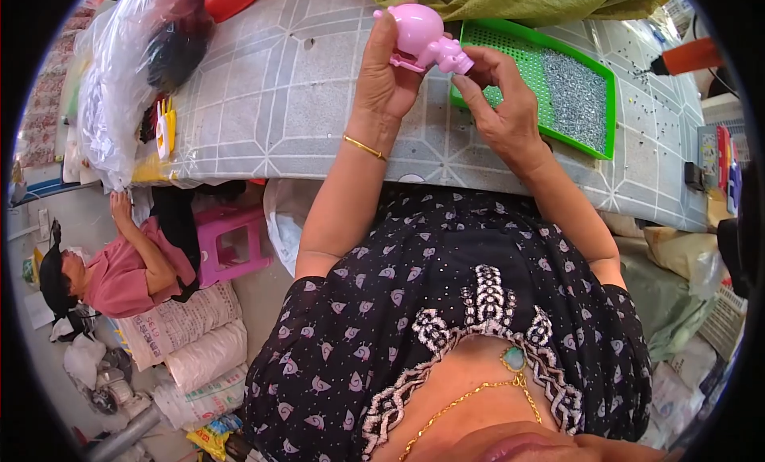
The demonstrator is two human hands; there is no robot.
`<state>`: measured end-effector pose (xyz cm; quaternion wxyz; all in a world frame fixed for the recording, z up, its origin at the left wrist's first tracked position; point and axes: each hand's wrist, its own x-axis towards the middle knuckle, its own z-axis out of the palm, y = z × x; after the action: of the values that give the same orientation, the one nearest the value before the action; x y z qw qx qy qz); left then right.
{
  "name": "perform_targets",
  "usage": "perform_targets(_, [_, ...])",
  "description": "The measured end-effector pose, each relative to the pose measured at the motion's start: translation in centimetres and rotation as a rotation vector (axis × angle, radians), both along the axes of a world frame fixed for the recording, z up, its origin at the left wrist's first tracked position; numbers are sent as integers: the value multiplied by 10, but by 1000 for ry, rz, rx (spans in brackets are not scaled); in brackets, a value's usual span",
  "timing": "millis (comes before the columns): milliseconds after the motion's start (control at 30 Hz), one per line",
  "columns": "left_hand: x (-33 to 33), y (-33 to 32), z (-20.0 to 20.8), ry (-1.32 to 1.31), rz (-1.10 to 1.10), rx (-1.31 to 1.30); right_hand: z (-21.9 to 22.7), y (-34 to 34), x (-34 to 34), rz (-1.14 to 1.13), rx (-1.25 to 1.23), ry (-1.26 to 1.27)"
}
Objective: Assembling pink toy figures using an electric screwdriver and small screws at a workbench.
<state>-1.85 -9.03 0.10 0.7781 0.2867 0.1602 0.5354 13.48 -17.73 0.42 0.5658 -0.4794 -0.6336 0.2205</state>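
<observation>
In the head view, the left hand (388, 76) holds a glossy pink plastic piece (418, 30) up over the near part of the table (271, 95), its thumb along the left side and its fingers curled around the underside. The piece has a rounded body and a narrower, knobbly end that points toward the right hand (510, 115). There, thumb and forefinger are bent around that end, nearly together; whether they pinch it or only rest by it, I cannot tell. A gold bangle (365, 146) circles the left wrist.

Just beyond the right hand lies a shallow green tray (612, 135), its right part spread with small silvery metal pieces (575, 92); dark bits are scattered on the table to its right. An olive cloth (518, 1) lies along the far side, and an orange-handled tool (692, 57) shows at the right. At the left, a co-worker (131, 271) in a pink top is beside a pink stool (235, 239)
</observation>
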Motion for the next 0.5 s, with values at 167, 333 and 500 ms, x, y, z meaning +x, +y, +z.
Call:
perform_targets(167, [0,-3,9,-228,-132,-11,7,3,1,51,-150,422])
perform_targets(333, [-2,4,1,-53,-93,53,9,10,17,217,-330,505])
perform_targets(500, [-1,5,-3,36,-17,66,18,8,11,239,-312,470])
